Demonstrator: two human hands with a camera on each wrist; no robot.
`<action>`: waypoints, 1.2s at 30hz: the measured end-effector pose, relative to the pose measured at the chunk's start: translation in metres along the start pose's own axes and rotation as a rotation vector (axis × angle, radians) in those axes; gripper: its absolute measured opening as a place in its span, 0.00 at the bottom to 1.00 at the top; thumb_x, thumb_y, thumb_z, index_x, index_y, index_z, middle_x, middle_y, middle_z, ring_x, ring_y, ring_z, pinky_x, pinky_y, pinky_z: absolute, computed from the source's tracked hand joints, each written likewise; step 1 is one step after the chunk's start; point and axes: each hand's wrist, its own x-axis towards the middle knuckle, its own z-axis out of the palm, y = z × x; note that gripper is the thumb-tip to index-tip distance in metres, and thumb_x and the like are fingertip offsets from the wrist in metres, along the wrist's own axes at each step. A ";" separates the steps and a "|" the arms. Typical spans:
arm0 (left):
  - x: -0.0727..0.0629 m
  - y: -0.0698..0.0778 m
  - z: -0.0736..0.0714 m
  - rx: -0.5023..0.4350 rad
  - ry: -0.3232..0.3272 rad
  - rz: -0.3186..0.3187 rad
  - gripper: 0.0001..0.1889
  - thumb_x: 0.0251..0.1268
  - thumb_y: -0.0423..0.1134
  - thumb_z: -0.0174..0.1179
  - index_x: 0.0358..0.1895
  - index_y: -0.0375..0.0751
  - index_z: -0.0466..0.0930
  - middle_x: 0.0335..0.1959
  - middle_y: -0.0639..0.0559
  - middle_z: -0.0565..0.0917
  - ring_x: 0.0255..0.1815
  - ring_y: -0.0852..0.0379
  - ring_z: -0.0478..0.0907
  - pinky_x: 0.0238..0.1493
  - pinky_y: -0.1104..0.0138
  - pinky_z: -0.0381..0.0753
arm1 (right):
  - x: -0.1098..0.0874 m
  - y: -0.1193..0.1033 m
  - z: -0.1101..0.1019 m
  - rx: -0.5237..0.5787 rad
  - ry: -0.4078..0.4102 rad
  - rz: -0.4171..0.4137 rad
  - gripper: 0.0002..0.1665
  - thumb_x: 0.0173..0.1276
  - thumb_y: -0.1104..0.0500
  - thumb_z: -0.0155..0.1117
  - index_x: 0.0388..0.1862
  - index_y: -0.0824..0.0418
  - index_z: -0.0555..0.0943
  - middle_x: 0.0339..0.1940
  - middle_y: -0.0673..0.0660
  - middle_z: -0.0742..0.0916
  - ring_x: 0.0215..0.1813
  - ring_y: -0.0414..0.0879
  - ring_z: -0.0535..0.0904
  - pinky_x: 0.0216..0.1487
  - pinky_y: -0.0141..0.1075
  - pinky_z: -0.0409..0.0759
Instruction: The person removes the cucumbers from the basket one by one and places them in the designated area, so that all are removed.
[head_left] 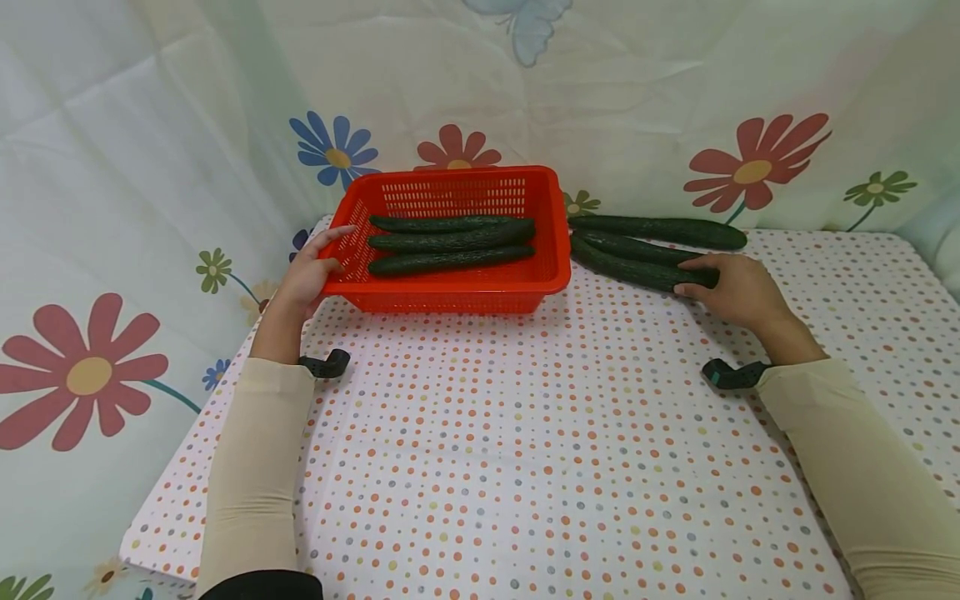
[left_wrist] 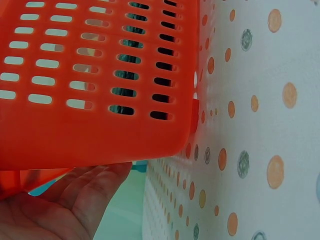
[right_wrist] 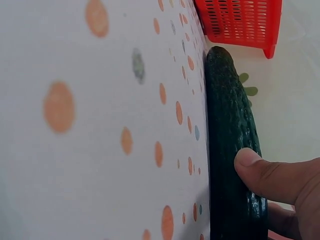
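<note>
A red plastic basket (head_left: 450,298) with slotted walls stands at the back of the table, three dark green cucumbers (head_left: 450,242) lying lengthwise inside it. My left hand (head_left: 306,271) holds the basket's left end, fingers over the rim. In the left wrist view that hand (left_wrist: 75,200) shows below the rim, its fingertips hidden behind the wall. To the basket's right lie three more cucumbers. My right hand (head_left: 738,287) grips the front cucumber (head_left: 637,271) near its right end; in the right wrist view the thumb (right_wrist: 255,167) presses on its side.
The other two loose cucumbers (head_left: 667,231) lie just behind the gripped one, along the table's back edge. A dotted cloth (head_left: 480,442) covers the table. Behind it hangs a flowered curtain (head_left: 615,108). Dark straps (head_left: 731,375) circle both wrists.
</note>
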 end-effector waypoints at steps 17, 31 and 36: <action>0.000 0.000 0.000 -0.004 -0.001 -0.006 0.31 0.70 0.27 0.41 0.71 0.62 0.65 0.77 0.48 0.58 0.70 0.40 0.65 0.39 0.70 0.86 | 0.000 -0.003 -0.004 0.017 -0.009 0.023 0.28 0.67 0.51 0.65 0.61 0.66 0.78 0.64 0.77 0.75 0.65 0.73 0.67 0.61 0.69 0.66; 0.000 0.002 0.000 0.002 -0.013 -0.010 0.30 0.71 0.28 0.41 0.71 0.63 0.65 0.77 0.47 0.56 0.71 0.40 0.64 0.40 0.71 0.86 | -0.011 -0.037 -0.018 0.038 0.053 -0.112 0.25 0.67 0.53 0.66 0.58 0.66 0.80 0.58 0.74 0.80 0.62 0.70 0.72 0.57 0.65 0.71; -0.001 0.002 0.000 0.005 -0.009 -0.014 0.30 0.71 0.29 0.41 0.71 0.63 0.65 0.77 0.47 0.56 0.72 0.40 0.64 0.40 0.70 0.86 | -0.019 -0.053 -0.024 0.044 0.085 -0.192 0.22 0.65 0.56 0.68 0.56 0.65 0.82 0.57 0.73 0.82 0.61 0.68 0.74 0.57 0.64 0.73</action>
